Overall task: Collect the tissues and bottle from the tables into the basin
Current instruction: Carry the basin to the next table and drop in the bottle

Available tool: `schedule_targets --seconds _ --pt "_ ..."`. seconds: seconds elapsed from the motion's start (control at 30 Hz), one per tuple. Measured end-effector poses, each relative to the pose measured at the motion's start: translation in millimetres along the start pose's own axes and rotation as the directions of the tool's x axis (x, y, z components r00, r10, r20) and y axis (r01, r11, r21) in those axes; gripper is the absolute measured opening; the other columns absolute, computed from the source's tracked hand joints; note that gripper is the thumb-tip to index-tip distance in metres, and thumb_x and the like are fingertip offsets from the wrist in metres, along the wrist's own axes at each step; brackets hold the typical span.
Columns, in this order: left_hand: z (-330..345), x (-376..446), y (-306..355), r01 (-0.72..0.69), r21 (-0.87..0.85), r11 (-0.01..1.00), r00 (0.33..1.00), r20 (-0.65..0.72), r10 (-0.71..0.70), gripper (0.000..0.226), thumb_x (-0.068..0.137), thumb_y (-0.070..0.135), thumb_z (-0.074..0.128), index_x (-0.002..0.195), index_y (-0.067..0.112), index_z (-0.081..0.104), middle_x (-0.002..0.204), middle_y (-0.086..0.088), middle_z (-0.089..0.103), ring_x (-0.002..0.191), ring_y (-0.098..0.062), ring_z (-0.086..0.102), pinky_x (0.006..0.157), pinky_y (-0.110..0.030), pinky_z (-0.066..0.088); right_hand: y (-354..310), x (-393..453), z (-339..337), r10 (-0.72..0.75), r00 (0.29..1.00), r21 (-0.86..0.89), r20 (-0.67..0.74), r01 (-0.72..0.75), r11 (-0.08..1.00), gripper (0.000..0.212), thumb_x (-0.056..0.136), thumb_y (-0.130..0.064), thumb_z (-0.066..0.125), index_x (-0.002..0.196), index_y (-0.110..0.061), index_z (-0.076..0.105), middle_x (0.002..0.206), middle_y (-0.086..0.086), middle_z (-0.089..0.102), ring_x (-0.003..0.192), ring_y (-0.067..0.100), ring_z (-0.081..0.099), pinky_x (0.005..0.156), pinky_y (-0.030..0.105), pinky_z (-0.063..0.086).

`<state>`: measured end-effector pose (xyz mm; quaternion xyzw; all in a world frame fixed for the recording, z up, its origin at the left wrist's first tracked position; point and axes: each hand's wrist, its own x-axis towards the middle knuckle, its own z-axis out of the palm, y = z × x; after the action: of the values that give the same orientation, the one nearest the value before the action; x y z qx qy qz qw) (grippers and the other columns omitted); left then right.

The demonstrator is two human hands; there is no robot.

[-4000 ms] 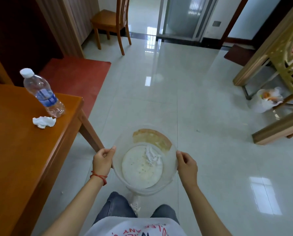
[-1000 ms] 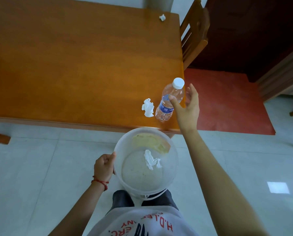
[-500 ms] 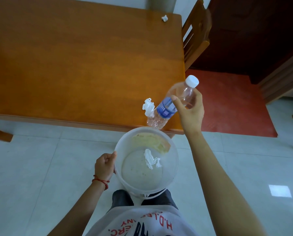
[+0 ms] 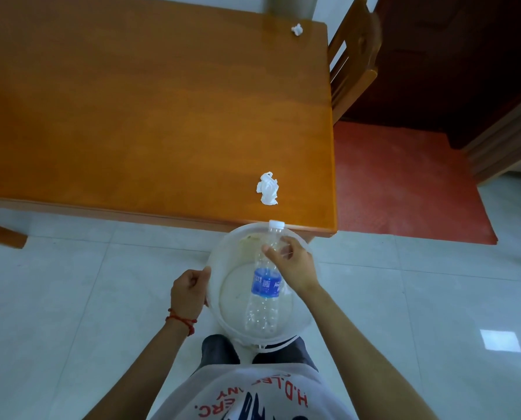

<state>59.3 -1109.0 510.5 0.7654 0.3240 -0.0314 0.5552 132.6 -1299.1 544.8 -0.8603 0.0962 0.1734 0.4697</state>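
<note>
A wide orange-brown wooden table (image 4: pixel 138 116) is filling the upper left of the view, with a pale tiled floor (image 4: pixel 56 298) lying below it and a red mat (image 4: pixel 404 183) sitting to its right. A wooden chair (image 4: pixel 353 65) is standing at the table's right end. A translucent white basin (image 4: pixel 220 256) is hanging just below the table's near edge, in front of the person's legs. The left hand (image 4: pixel 189 291), wearing a red string bracelet (image 4: pixel 182 321), is gripping the basin's left rim with its fingers curled closed around it. The right hand (image 4: pixel 292 263) is reaching over the basin, thumb and fingers pinched on the upper part of the bottle (image 4: pixel 265 286). This clear plastic bottle, with a blue label and white cap, is lying inside the basin, its base toward the person and its cap resting at the far rim. 2 crumpled white tissues are lying on the table: the near tissue (image 4: pixel 267 188) by the near right corner, well apart from the far tissue (image 4: pixel 297 29) at the far right corner.
</note>
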Motion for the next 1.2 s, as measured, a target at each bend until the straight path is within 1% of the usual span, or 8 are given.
schedule_targets --seconds 0.2,0.37,0.47,0.7,0.77,0.9,1.03,1.2 --pt "-2 -3 -2 0.006 -0.002 1.0 1.0 -0.015 -0.006 0.029 0.088 0.02 0.053 0.06 0.013 0.054 0.059 -0.005 0.055 0.048 -0.013 0.054 0.055 -0.031 0.05 3 1 11 0.045 0.995 -0.187 0.085 -0.028 0.982 0.066 0.075 -0.058 0.062 0.129 -0.025 0.046 0.128 0.0 0.058 0.112 0.02 0.056 0.098 0.046 0.049" --pt "-4 -2 -6 -0.005 -0.007 1.0 0.999 -0.046 0.004 0.034 0.088 0.019 0.053 0.055 0.01 0.052 0.054 -0.007 0.051 0.051 -0.02 0.052 0.056 -0.032 0.05 -10 6 1 -0.071 0.997 -0.246 0.01 0.071 0.967 0.056 0.08 -0.053 0.059 0.126 -0.022 0.049 0.125 0.001 0.06 0.111 0.021 0.058 0.094 0.041 0.05" --pt "-8 -2 -10 -0.006 -0.01 1.0 0.998 -0.066 0.005 0.038 0.089 0.019 0.052 0.051 0.01 0.049 0.049 -0.008 0.05 0.052 -0.024 0.052 0.062 -0.038 0.051 -22 21 -6 -0.148 0.987 -0.179 -0.056 0.136 0.974 0.047 0.083 -0.047 0.06 0.12 -0.018 0.054 0.12 0.003 0.062 0.107 0.023 0.06 0.092 0.042 0.051" --pt "-20 -3 -17 0.022 -0.061 0.998 0.991 -0.131 -0.03 0.041 0.088 0.022 0.055 0.05 0.007 0.046 0.042 -0.005 0.05 0.05 -0.029 0.054 0.065 -0.042 0.05 -43 79 -12 -0.222 0.968 -0.137 -0.121 0.205 0.969 0.054 0.085 -0.039 0.059 0.133 -0.017 0.044 0.133 0.005 0.054 0.118 0.022 0.053 0.095 0.039 0.046" --pt "-24 -3 -19 0.029 -0.083 0.996 0.988 -0.147 -0.041 0.042 0.086 0.026 0.057 0.051 0.005 0.047 0.036 0.002 0.049 0.049 -0.029 0.054 0.063 -0.042 0.05 -47 98 -9 -0.224 0.969 -0.18 -0.106 0.203 0.963 0.057 0.086 -0.039 0.058 0.136 -0.018 0.039 0.137 0.006 0.051 0.124 0.023 0.048 0.097 0.039 0.043" --pt "-29 -4 -16 0.006 -0.063 0.998 0.982 -0.19 -0.018 0.045 0.089 0.022 0.052 0.046 0.008 0.045 0.044 -0.011 0.05 0.052 -0.029 0.054 0.064 -0.037 0.048 -51 125 1 -0.227 0.973 -0.284 -0.048 0.204 0.937 0.06 0.085 -0.038 0.06 0.137 -0.019 0.038 0.138 0.009 0.048 0.126 0.029 0.044 0.098 0.042 0.04" --pt "-29 -3 -15 0.016 -0.059 0.998 0.979 -0.204 -0.028 0.046 0.089 0.022 0.052 0.045 0.011 0.043 0.044 -0.01 0.05 0.051 -0.029 0.055 0.062 -0.031 0.047 -53 140 11 -0.225 0.974 -0.389 0.01 0.212 0.897 0.06 0.085 -0.035 0.061 0.138 -0.022 0.036 0.141 0.009 0.045 0.128 0.03 0.041 0.1 0.042 0.04" --pt "-29 -4 -15 0.038 -0.072 0.997 0.977 -0.206 -0.052 0.043 0.088 0.02 0.053 0.047 0.012 0.044 0.044 -0.006 0.049 0.048 -0.026 0.053 0.058 -0.03 0.046 -49 144 14 -0.282 0.957 -0.554 0.07 0.273 0.787 0.044 0.091 -0.021 0.055 0.133 -0.016 0.046 0.137 0.01 0.048 0.125 0.03 0.04 0.096 0.038 0.041"
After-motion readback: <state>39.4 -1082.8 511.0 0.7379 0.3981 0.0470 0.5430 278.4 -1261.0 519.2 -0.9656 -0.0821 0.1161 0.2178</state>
